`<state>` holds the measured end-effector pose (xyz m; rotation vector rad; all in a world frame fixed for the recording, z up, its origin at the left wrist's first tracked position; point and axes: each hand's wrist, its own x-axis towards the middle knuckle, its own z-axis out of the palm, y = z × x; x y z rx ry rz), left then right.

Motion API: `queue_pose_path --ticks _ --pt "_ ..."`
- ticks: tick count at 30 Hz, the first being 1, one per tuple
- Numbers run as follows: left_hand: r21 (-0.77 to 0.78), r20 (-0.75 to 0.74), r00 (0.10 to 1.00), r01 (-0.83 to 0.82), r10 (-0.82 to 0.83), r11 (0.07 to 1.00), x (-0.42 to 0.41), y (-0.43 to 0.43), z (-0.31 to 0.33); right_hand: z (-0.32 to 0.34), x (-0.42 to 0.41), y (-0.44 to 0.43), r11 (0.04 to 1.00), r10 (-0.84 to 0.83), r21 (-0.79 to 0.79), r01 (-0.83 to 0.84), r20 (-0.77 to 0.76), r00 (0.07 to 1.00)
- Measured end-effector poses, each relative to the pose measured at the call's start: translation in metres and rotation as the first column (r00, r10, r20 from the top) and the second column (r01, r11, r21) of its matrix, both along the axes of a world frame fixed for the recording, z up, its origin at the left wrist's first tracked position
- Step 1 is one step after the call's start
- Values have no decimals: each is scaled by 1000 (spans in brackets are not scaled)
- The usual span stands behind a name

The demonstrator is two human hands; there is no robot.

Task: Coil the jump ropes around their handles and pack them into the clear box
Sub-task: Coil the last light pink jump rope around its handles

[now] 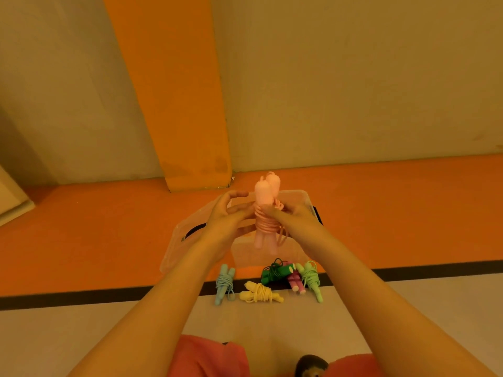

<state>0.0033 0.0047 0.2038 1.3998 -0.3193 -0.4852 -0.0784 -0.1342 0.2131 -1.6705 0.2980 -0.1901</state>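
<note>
Over the clear box (245, 254), at the far middle of the scene: pink jump rope (265, 213), both handles upright and side by side, cord wound in close turns round their middle. Steadied from the left by left hand (228, 217), half closed, fingers and thumb curved about the handles, forefinger lifted clear. Pinched from the right by right hand (295, 217), fingertips closed on the cord beside the upper turns; could not tell whether on the very end. Left slack at the lower right of the coil: one loop, not yet taken up.

Laid on the floor just near of the box, outside it, all wound: blue rope (224, 284) at left, yellow rope (260, 293), dark green rope (275, 274), purple rope (295, 282), light green rope (310, 280) at right, the last three touching. Contents of the box: could not tell through the hazy wall.

Step in hand, by judgement: finishing the coil on what looked the only unfinished rope. Called for next: taking up the slack loop, tucking the end under a turn against springing loose, then lowering the bundle into the box.
</note>
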Motion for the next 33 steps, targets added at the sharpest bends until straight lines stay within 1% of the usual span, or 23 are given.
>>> queue_pose_path --ticks 3,5,7,9,11,13,17,19,21,24,26,28,31,33 --pt "15 -44 999 -3 4 1000 13 0 -2 -8 18 -2 977 29 210 -27 -4 1000" --pt "79 -76 996 56 -50 995 19 -1 -4 -12 29 -4 936 68 347 -61 -6 998" --pt "139 -113 989 105 -90 985 22 -5 -9 -16 41 -4 896 106 437 -81 -32 994" --pt "132 -160 983 109 -87 985 25 -12 -14 -18 52 -2 867 94 496 -44 -76 993" --pt "106 -168 983 94 -76 990 30 -21 -15 -17 64 -2 842 65 539 -4 -94 993" --pt "93 -165 986 54 -38 994 35 -30 -17 -17 74 -4 838 34 545 22 -93 995" --pt "89 -189 982 6 11 996 51 -38 -33 -29 90 -15 920 5 386 70 -187 982" --pt "114 -225 974 49 -22 992 58 -34 -52 -50 92 -23 941 24 333 59 -241 970" --pt "141 -298 951 127 -80 982 60 -30 -82 -83 91 -31 951 36 303 62 -308 951" --pt "130 -436 887 229 -151 965 55 -24 -137 -143 82 -37 944 55 318 86 -408 911" --pt "116 -500 844 288 -195 951 50 -23 -176 -180 75 -38 925 69 364 113 -451 890" --pt "124 -558 805 320 -200 939 46 -25 -212 -212 70 -40 911 92 392 128 -497 863" --pt "204 -571 803 341 -172 917 42 -35 -257 -259 67 -45 905 87 390 169 -560 824" --pt "277 -551 824 332 -134 902 42 -41 -286 -288 64 -45 918 112 372 135 -570 814"
